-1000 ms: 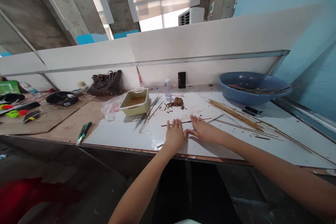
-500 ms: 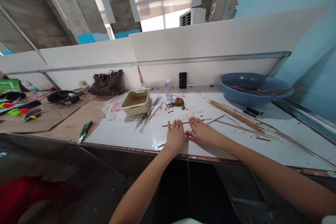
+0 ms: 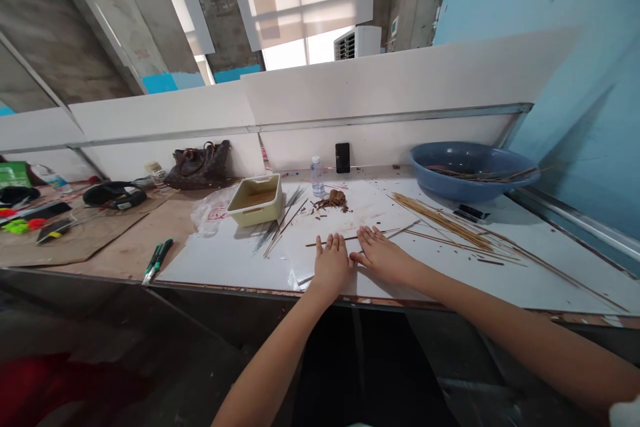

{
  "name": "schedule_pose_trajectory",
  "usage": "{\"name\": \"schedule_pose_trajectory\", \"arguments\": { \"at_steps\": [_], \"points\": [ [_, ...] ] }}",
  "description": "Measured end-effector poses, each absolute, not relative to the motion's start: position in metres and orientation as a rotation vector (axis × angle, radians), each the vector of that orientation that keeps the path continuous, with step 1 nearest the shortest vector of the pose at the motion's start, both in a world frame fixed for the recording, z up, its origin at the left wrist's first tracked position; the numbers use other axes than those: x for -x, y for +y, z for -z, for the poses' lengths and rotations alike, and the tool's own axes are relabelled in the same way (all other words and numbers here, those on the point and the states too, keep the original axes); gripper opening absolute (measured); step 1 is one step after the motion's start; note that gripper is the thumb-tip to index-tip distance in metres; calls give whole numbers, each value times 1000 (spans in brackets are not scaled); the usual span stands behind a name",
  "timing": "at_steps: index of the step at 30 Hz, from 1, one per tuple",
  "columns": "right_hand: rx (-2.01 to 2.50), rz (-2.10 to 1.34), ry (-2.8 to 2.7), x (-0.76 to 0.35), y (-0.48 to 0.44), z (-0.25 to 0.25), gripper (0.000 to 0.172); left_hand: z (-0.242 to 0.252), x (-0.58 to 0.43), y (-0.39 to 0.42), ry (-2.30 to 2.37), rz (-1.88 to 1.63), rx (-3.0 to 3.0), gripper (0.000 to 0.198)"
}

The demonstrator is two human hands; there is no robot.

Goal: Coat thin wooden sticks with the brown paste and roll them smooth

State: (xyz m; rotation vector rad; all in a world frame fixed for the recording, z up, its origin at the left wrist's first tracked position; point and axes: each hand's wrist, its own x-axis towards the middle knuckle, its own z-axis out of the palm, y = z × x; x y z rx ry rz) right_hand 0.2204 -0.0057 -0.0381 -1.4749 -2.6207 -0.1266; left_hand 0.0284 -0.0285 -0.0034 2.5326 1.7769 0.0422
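Note:
My left hand lies palm down on the white board, fingers stretched out. Beside it, thumb close to the left hand, my right hand is also flat with its fingers straight. A thin brown stick runs sideways beneath the fingers of both hands; its ends show on either side. A narrow grey strip lies slantwise, partly hidden by the right hand. Just beyond the fingertips sits a crumbly brown lump with short rolled brown bits around it.
A pale yellow basin holds brownish liquid, with thin dark sticks beside it. Behind stand a bottle and a phone. Tan sticks and a blue tub are right. Green-handled pliers lie near the left edge.
The camera view has shifted slightly, so the scene sits a little lower and further left. Both hands stay flat on the stick, with little visible movement of their own.

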Motion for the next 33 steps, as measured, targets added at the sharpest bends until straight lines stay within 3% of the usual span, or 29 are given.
{"name": "schedule_pose_trajectory", "arguments": {
  "at_steps": [11, 25, 33],
  "points": [
    [1518, 20, -2649, -218, -8, 22, 81, -2, -28, -30, 1781, -25, -2514, 69],
    [1479, 160, -2601, -224, -18, 26, 71, 1, -28, -34, 1791, -55, -2570, 64],
    [1458, 159, -2577, -224, -16, 32, 75, -3, -30, -32, 1812, -8, -2534, 67]
  ]
}}
